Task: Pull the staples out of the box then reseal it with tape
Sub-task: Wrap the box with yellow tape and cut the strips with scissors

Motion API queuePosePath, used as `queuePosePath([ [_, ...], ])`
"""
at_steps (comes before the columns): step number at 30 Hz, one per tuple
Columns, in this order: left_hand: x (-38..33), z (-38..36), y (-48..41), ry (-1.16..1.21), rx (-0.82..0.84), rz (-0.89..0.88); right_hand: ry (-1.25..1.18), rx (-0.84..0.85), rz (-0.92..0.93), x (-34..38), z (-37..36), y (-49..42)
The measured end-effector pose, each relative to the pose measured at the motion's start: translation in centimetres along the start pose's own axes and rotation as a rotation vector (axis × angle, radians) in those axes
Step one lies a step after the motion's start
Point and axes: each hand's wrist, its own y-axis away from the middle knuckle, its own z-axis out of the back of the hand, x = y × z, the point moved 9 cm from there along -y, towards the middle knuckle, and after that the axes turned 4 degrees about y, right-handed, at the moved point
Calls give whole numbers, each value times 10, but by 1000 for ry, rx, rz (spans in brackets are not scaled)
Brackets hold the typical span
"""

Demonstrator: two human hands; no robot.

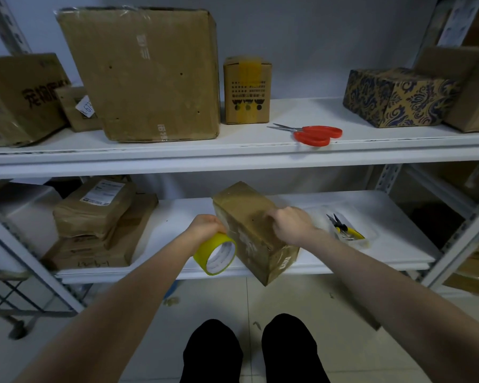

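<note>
On the lower shelf (371, 208), your left hand (205, 228) clamps the yellow tape roll (205, 251) at 9 o'clock of the box (246, 236), while your right hand (288, 225) rests atop it, curled fingertips hidden, grip unclear.

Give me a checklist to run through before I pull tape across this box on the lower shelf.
1. Tape in hand: the left hand grips the yellow tape roll beside the box. Ok.
2. Box steadied: the right hand rests on its top. Ok.
3. Box fully supported: its near corner overhangs the edge of the lower shelf. Not ok.
4. Staples all out: too small to see. Cannot tell.
5. Tape end stuck to the box: hidden behind the left hand. Cannot tell.
6. Cutter at hand: the red scissors lie on the upper shelf. Ok.
</note>
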Motion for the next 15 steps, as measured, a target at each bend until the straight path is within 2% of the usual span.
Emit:
queuePosePath([
  [3, 0, -4, 0, 29, 6, -9, -49, 30, -12, 24, -14, -7],
  [6, 1, -5, -1, 38, 8, -14, 32, 36, -5, 34, -23, -8],
  [11, 2, -6, -3, 47, 11, -14, 20, -9, 0, 29, -25, -3],
  [15, 1, -8, -1, 49, 16, -17, 56, 26, 19, 31, -25, -7],
])
